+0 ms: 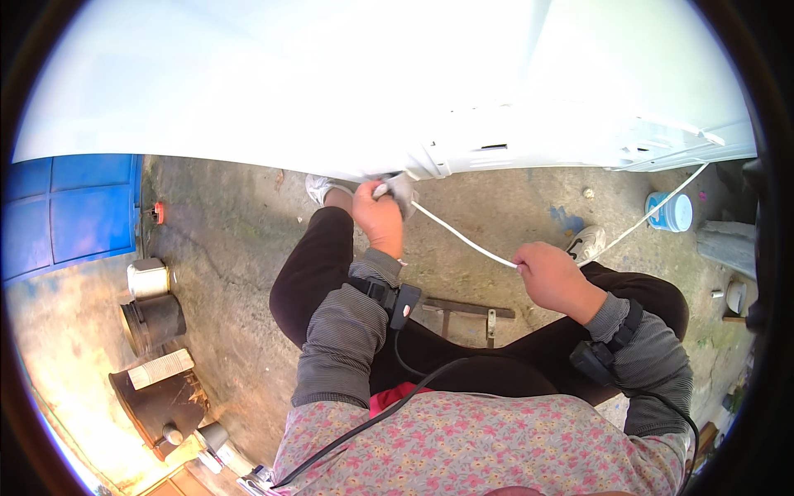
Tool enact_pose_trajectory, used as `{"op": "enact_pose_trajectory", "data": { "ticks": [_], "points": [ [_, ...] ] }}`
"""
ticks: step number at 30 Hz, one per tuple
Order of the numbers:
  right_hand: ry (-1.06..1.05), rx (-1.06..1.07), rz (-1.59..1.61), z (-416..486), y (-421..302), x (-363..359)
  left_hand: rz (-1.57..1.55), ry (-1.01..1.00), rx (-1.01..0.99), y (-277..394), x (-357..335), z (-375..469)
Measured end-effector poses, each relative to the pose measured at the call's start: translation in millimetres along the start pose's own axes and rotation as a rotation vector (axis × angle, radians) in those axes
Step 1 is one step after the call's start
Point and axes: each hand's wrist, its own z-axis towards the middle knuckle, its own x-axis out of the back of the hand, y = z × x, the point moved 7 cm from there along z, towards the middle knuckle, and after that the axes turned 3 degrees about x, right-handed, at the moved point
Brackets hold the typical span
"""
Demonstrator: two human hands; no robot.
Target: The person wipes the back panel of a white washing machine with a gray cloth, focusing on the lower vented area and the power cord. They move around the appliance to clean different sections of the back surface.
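A white power cord (462,235) runs from my left hand, through my right hand, up to the lower right edge of a large white appliance (496,133). My left hand (379,217) is closed around a grey cloth (404,189), just under the appliance's lower edge. The cord comes out of the right side of the cloth; what the cloth covers is hidden, and a small pale piece shows at my thumb. Farther right, my right hand (551,279) pinches the cord, which sags slightly between both hands. Most of the appliance's surface is washed out by glare.
My knees are spread above a concrete floor (229,260), with a wooden stool (468,308) between them. A blue and white tub (670,212) stands to the right. On the left are a blue door (74,208), a black bucket (155,322) and a dark brown container (164,409).
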Motion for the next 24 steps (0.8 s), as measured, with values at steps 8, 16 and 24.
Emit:
{"op": "enact_pose_trajectory", "data": {
  "ticks": [8, 16, 24],
  "points": [
    [0.017, 0.001, 0.020, -1, -2, 2, -0.465, -0.005, 0.472, -27, -5, -8],
    [0.028, 0.022, 0.035, -1, -2, 2, -0.550, -0.030, 0.536, -43, -15, -3],
    [0.022, 0.026, 0.029, -2, -4, 1, -1.077, -0.148, 0.917, -78, -42, -18]
  ]
}}
